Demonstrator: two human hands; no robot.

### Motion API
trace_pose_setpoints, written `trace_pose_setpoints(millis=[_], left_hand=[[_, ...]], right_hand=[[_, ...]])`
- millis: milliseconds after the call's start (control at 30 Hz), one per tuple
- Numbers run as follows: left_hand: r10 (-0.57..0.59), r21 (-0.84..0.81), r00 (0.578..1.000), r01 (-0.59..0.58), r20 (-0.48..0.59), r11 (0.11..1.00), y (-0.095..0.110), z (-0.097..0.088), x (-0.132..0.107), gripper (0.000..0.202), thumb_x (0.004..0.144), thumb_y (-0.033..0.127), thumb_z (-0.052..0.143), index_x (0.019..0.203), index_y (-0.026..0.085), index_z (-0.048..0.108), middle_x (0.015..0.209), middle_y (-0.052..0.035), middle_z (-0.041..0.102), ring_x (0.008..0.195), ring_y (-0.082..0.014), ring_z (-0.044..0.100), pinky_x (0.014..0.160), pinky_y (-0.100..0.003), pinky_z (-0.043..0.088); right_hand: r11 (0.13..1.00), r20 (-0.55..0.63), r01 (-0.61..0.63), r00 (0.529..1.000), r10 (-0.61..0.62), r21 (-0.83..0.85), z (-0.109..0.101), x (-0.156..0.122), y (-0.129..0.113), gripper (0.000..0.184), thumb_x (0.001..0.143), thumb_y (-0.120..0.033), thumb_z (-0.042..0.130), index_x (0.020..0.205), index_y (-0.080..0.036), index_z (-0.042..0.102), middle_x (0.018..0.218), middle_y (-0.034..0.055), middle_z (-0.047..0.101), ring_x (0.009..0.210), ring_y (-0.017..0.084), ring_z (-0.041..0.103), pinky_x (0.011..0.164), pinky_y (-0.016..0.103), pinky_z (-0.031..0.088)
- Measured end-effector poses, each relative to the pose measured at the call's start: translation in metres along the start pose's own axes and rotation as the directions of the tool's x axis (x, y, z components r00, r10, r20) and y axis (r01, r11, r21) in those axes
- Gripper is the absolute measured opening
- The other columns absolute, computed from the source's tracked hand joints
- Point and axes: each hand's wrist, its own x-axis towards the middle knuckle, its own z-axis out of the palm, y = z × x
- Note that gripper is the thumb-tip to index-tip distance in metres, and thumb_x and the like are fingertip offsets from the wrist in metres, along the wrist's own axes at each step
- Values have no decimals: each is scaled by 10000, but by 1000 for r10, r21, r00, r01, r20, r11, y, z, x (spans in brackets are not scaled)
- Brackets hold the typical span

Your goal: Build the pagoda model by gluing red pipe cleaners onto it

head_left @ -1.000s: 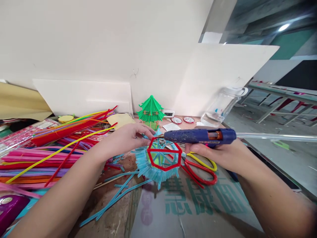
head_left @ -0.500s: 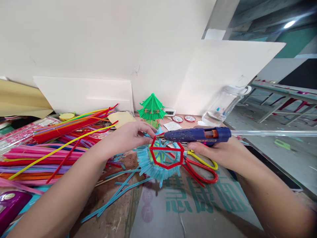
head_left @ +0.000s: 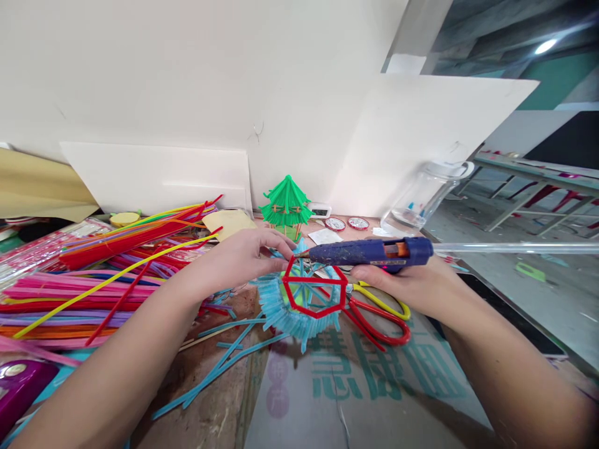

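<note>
My right hand (head_left: pixel 397 279) grips a dark blue hot glue gun (head_left: pixel 350 252) with a clear glue stick (head_left: pixel 510 248) sticking out of its back end. The gun's nozzle points left and meets the upper left corner of a red pipe-cleaner frame (head_left: pixel 316 282). That frame lies on a round, fringed blue pipe-cleaner piece (head_left: pixel 276 312). At this same corner my left hand (head_left: pixel 264 249) pinches the piece, its fingertips partly hidden. Red and yellow-handled scissors (head_left: pixel 384 337) lie right beside the piece, under the gun.
Bundles of coloured pipe cleaners (head_left: pixel 84 299) cover the left side. Cut blue strips (head_left: pixel 224 368) lie in front. At the back stand a green pipe-cleaner pavilion (head_left: pixel 287 202) and a clear water bottle (head_left: pixel 416 199). A dark tablet (head_left: pixel 505 312) lies right, a purple object (head_left: pixel 28 393) left.
The glue gun and right hand have shifted very slightly left. The left hand, the red frame and the blue piece stay nearly still.
</note>
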Motion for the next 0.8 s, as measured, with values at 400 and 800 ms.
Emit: trace_pose_setpoints(millis=[400, 800], left_hand=[[-7, -9, 1000, 7, 3, 1000, 1, 0, 0, 168, 790, 333, 588, 839, 239, 718, 1178, 9, 698, 1236, -245, 545, 1049, -345, 426], [12, -13, 1000, -12, 3, 1000, -2, 1, 0, 178, 799, 327, 583, 861, 239, 724, 1173, 12, 703, 1228, -242, 552, 1049, -341, 425]], right_hand=[[1000, -18, 10, 1000, -9, 25, 0, 1, -3, 289, 849, -486, 611, 1003, -294, 764, 952, -9, 767, 842, 273, 725, 743, 394, 618], [999, 13, 38, 999, -39, 37, -1, 0, 3, 242, 870, -427, 622, 1037, -297, 739, 1025, -23, 751, 946, 254, 706, 825, 367, 593]])
